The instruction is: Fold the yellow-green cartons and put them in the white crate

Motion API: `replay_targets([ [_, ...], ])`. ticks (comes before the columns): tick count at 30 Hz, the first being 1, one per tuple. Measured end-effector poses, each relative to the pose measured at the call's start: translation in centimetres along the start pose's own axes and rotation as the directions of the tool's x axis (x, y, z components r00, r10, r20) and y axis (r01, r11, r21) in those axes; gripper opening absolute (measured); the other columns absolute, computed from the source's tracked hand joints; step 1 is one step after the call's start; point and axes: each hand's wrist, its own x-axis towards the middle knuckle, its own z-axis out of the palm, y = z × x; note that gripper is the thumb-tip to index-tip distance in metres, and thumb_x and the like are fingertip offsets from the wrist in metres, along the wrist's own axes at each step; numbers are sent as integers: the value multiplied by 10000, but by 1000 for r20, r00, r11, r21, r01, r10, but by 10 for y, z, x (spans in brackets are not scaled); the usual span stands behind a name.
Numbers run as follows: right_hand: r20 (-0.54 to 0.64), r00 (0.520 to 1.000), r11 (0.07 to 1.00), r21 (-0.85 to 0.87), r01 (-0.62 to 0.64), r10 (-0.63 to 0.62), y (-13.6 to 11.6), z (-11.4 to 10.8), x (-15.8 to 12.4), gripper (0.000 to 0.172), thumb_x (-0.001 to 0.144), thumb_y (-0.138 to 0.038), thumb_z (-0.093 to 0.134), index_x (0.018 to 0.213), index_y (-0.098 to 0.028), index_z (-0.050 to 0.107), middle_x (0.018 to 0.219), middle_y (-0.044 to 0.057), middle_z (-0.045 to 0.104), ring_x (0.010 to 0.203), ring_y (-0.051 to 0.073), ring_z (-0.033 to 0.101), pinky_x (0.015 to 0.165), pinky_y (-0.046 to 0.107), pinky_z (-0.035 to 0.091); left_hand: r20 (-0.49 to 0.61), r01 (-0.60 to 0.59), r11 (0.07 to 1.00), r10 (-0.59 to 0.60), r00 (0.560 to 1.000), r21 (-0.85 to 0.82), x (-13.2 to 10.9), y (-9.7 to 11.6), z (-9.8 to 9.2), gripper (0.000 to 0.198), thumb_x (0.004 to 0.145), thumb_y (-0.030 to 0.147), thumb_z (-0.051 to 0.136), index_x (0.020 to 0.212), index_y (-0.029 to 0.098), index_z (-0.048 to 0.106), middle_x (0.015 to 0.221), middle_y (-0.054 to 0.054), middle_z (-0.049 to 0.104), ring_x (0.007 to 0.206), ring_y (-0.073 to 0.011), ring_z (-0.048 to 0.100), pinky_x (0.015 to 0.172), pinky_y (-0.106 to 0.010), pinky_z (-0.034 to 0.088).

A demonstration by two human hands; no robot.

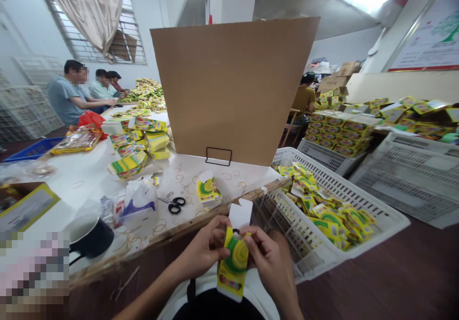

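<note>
A small yellow and green printed box [234,262] is held upright over my lap, its white top flap [241,213] standing raised. My left hand [210,243] grips the box by its left side, thumb across the front. At the upper right edge, my right hand [264,248] pinches the box near its opening. What lies inside the box, if anything, is hidden. Just beyond on the table is a short stack of similar flat boxes [208,189]. Black-handled scissors [174,205] lie to its left.
A white plastic basket [385,224] full of yellow-green boxes stands on the right. A large cardboard sheet [236,90] stands upright on the table [139,224]. A dark mug [91,236] sits near the table's left front edge. Bundled boxes [127,164] and several seated people are farther back.
</note>
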Motion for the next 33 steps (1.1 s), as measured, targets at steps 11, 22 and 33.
replay_targets([
  [11, -253, 959, 991, -16, 130, -130, -5, 7, 2, 355, 749, -378, 662, 1063, -216, 627, 786, 54, 723, 673, 207, 663, 622, 293, 538, 81, 32, 999, -30, 996, -23, 0, 2, 1, 629, 774, 240, 677, 1309, 224, 348, 978, -78, 672, 908, -210, 629, 762, -299, 456],
  [22, -19, 999, 986, -164, -31, 28, -1, -2, 1, 390, 729, -400, 661, 1065, -202, 643, 626, 11, 679, 564, 195, 605, 526, 268, 484, -136, -55, 977, 85, 987, 206, 2, -4, 7, 487, 784, 151, 614, 1253, 232, 508, 1155, -89, 635, 1001, -236, 611, 860, -334, 466],
  [33, -54, 999, 981, -192, -14, 4, 27, 8, 1, 392, 762, -398, 644, 1098, -203, 591, 472, -49, 615, 413, 162, 531, 420, 234, 388, -92, -32, 999, 35, 995, 33, 1, 4, 9, 530, 767, 180, 653, 1263, 197, 466, 1001, -98, 696, 889, -223, 654, 791, -339, 486],
])
